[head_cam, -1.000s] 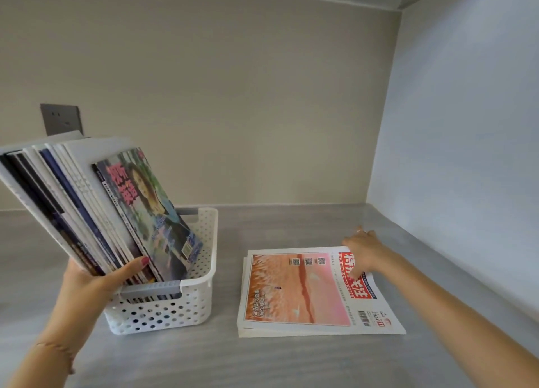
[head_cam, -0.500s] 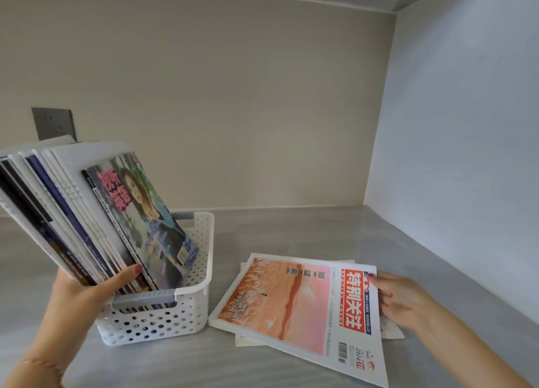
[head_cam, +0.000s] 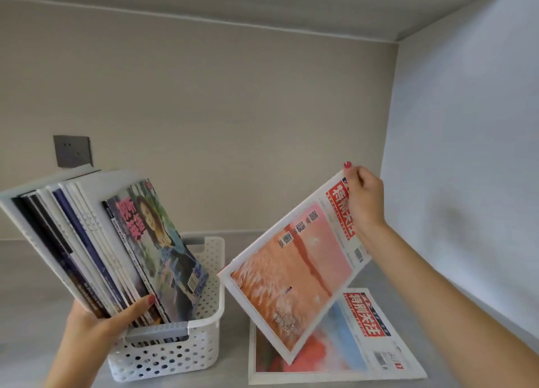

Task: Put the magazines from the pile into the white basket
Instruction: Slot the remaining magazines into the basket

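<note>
A white perforated basket (head_cam: 204,341) stands on the grey shelf and holds several magazines (head_cam: 96,241) that lean to the left. My left hand (head_cam: 96,326) grips their lower edge and keeps them tilted back. My right hand (head_cam: 363,195) pinches the top corner of a pink-covered magazine (head_cam: 294,265) with a red title block, held tilted in the air just right of the basket. Below it the remaining pile (head_cam: 358,349) lies flat on the shelf, a blue and red cover on top.
The shelf surface (head_cam: 35,294) is bounded by a beige back wall with a grey socket plate (head_cam: 72,151) and by a white side wall (head_cam: 466,183) close on the right. A ceiling panel runs overhead.
My right hand took the pink magazine off the pile and raised it, tilting it up beside the basket. The blue and red cover underneath came into view. My left hand stayed on the leaning magazines.
</note>
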